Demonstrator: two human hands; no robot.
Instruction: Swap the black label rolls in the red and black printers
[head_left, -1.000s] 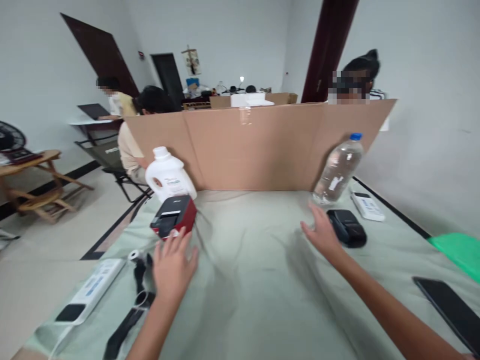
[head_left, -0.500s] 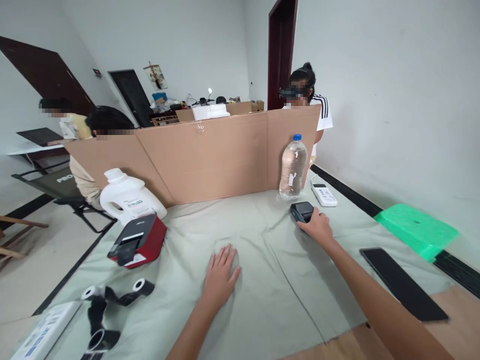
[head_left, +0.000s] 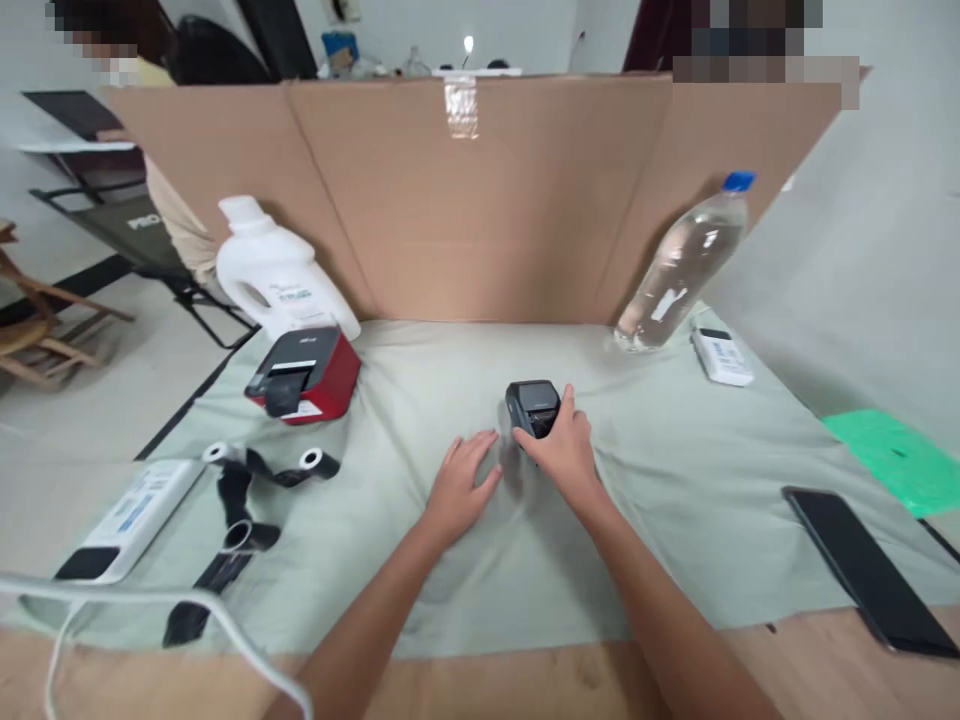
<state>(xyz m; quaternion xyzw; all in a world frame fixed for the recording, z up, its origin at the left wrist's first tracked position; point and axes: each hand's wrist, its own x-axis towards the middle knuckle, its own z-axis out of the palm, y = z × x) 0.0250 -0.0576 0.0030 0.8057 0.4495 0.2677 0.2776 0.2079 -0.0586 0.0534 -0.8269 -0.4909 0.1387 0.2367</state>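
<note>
My right hand [head_left: 564,452] grips a small black handheld device [head_left: 532,405] that stands on the pale green cloth [head_left: 675,440] in the middle of the table. My left hand [head_left: 461,487] lies flat on the cloth just left of the device, fingers stretched out, holding nothing. A red and black label printer [head_left: 304,373] sits to the left, with black ribbon rolls [head_left: 255,480] in front of it.
A brown cardboard screen [head_left: 465,200] stands across the back. In front of it are a white jug [head_left: 271,270] and a clear water bottle [head_left: 679,270]. A white remote [head_left: 721,355], a green pad [head_left: 892,460], a black phone [head_left: 866,570] and a white power strip [head_left: 131,508] lie around. People sit behind the screen.
My right hand took hold of the black device at the right and brought it to the middle of the cloth. My left hand left the red printer and now rests beside the device.
</note>
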